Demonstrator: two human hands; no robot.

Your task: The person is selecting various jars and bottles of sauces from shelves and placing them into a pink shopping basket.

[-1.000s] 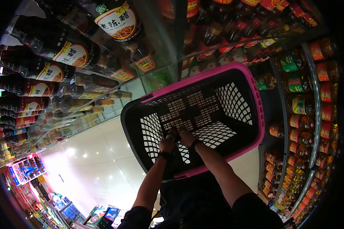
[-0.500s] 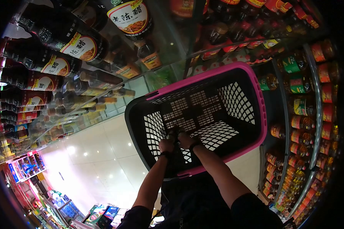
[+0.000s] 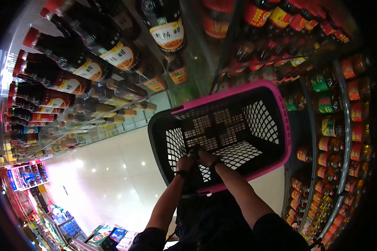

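Both hands close side by side on the dark handle (image 3: 193,154) of a shopping basket (image 3: 280,125), the left hand (image 3: 184,164) and the right hand (image 3: 205,158) touching or nearly touching each other, fingers curled over the handle and knuckles turned upward. A dark band sits at each wrist. From the grip, the basket spreads outward and away: a black lattice body with a bright pink rim, its floor and walls showing open mesh and nothing lying on the visible part of the floor. Its near rim lies just below the hands, against the person's dark clothing.

Beyond the far rim of the basket and to the left of the hands, shelves carry rows of dark sauce bottles (image 3: 96,50) with red caps and round yellow-and-red labels. To the right of the grip, past the pink rim, stand shelves of jars (image 3: 329,125) with green and red labels. Below and left of the hands stretches a glossy pale floor (image 3: 109,175) with lamp reflections.
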